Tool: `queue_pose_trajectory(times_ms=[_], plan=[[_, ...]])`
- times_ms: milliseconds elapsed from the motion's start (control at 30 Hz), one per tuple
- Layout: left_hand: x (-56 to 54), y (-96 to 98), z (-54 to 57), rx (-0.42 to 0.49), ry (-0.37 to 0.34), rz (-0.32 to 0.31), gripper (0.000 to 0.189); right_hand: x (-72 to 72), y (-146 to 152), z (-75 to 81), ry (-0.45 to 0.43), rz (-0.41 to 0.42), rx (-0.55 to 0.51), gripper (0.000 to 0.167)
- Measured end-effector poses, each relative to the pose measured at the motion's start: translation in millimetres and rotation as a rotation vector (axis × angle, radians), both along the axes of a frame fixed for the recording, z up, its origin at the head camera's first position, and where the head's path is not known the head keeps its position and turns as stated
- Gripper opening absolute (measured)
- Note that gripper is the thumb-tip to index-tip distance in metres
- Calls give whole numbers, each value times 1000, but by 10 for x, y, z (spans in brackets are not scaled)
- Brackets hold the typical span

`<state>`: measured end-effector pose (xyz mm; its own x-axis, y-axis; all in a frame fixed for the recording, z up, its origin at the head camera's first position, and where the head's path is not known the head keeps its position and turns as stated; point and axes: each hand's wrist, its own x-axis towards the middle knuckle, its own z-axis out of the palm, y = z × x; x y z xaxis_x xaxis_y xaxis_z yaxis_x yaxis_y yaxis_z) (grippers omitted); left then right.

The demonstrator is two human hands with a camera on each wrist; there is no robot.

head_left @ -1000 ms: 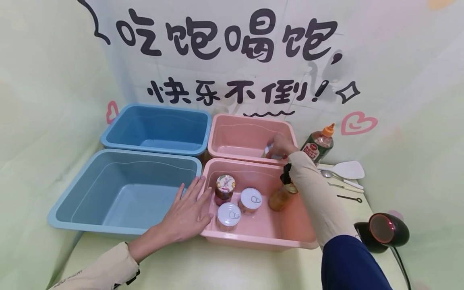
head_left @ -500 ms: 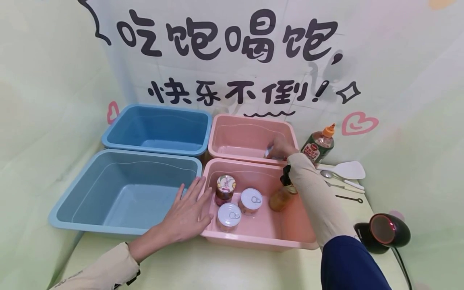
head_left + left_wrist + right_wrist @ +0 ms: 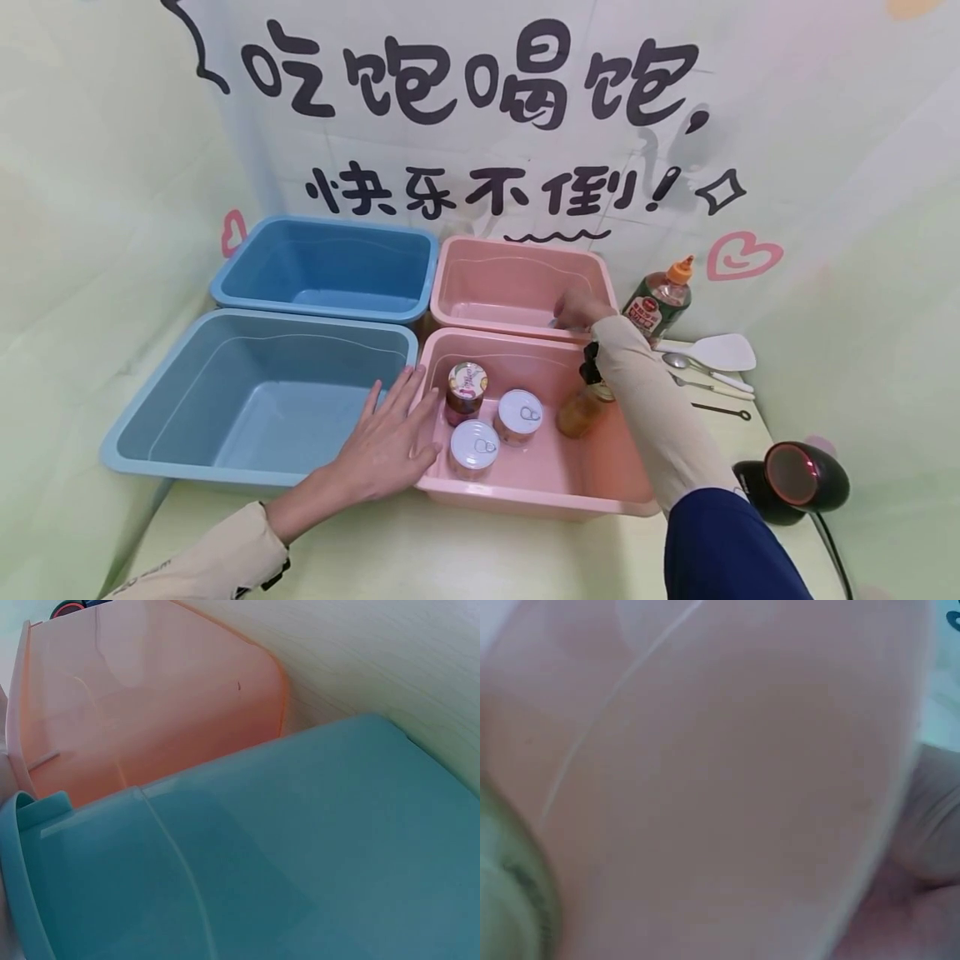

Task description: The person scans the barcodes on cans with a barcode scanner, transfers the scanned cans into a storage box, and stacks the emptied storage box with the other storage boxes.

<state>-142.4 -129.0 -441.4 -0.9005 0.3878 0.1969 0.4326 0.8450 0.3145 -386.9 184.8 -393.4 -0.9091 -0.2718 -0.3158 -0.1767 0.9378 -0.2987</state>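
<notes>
A person's left hand (image 3: pixel 390 437), fingers spread, rests across the adjoining rims of the near blue bin (image 3: pixel 300 425) and near pink bin (image 3: pixel 540 502). The right hand (image 3: pixel 581 308) is inside the far pink bin (image 3: pixel 491 279), a sliver of a pale item (image 3: pixel 552 322) showing beside it; whether the fingers pinch it cannot be told. Just right of the left hand, inside the near pink bin, stand two pull-tab cans (image 3: pixel 519 411) and a printed-lid jar (image 3: pixel 466 392). An orange-capped bottle (image 3: pixel 658 304) stands just right of the right hand.
</notes>
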Motion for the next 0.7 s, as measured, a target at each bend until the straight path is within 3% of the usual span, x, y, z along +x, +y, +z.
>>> queue_pose_trajectory(times_ms=[167, 300, 533, 700], plan=[[-10, -7, -10, 11, -10, -1, 69, -30, -53, 94, -57, -27, 98, 38], [-15, 1, -35, 21, -5, -4, 69, -16, -37, 117, -69, -70, 36, 35], [-29, 13, -48, 16, 14, -8, 69, -17, -54, 182, 42, -88, -29, 50], [-46, 19, -39, 17, 8, -3, 70, 28, -95, 271, 174, -33, -74, 59]])
